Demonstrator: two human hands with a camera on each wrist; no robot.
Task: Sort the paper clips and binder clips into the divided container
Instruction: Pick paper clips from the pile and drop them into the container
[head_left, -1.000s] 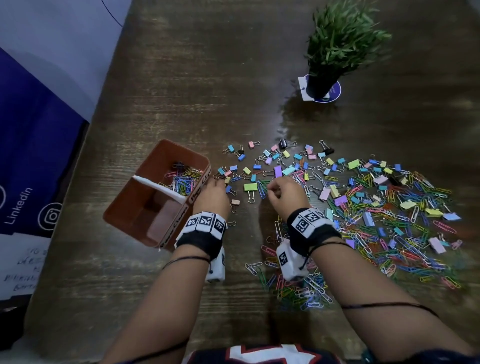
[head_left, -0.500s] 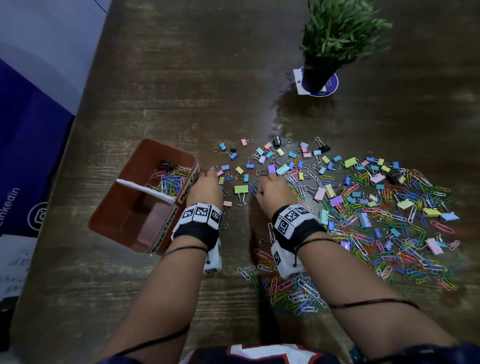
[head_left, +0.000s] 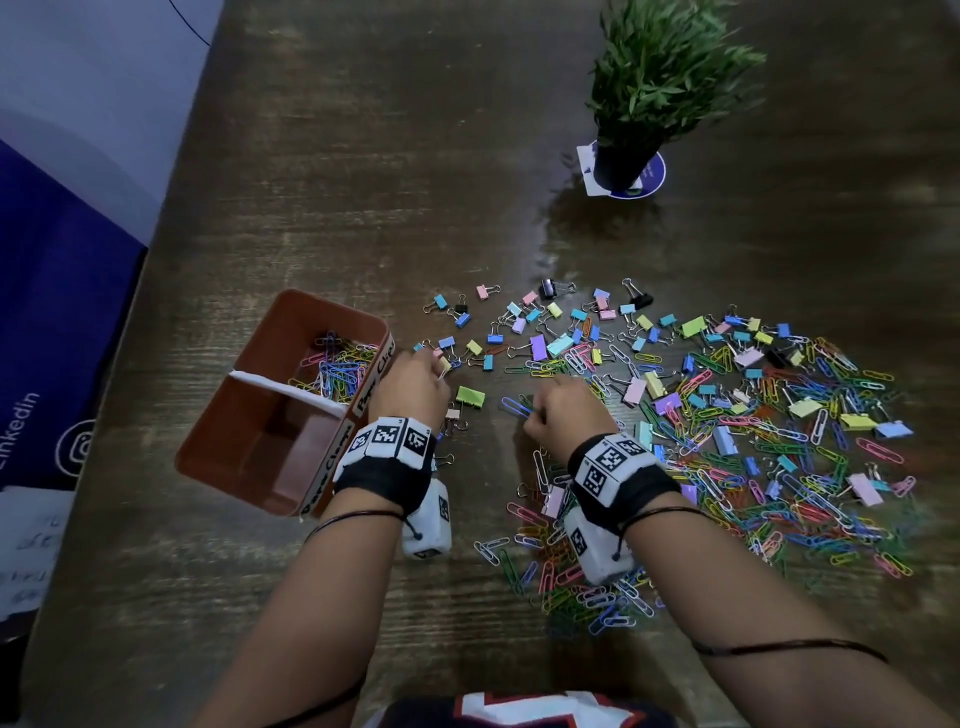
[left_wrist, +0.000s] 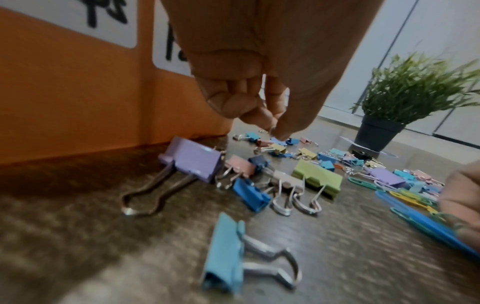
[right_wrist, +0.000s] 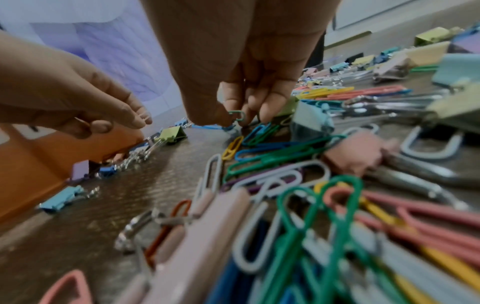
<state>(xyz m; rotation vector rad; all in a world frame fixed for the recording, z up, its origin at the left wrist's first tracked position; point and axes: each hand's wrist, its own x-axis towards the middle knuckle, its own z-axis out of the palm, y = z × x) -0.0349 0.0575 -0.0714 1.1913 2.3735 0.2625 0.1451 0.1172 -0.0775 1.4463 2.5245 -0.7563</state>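
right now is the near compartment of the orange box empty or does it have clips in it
Empty: the head view shows only the bare floor of the near compartment. The paper clips lie in the far compartment, beyond the white divider.

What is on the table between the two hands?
In the head view, a green binder clip lies between the left hand and the right hand, with a small pinkish binder clip beside it and a blue paper clip at the right hand's fingers.

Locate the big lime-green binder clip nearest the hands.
Head view: the lime-green binder clip lies on the table between the left hand and right hand, right of the orange container.
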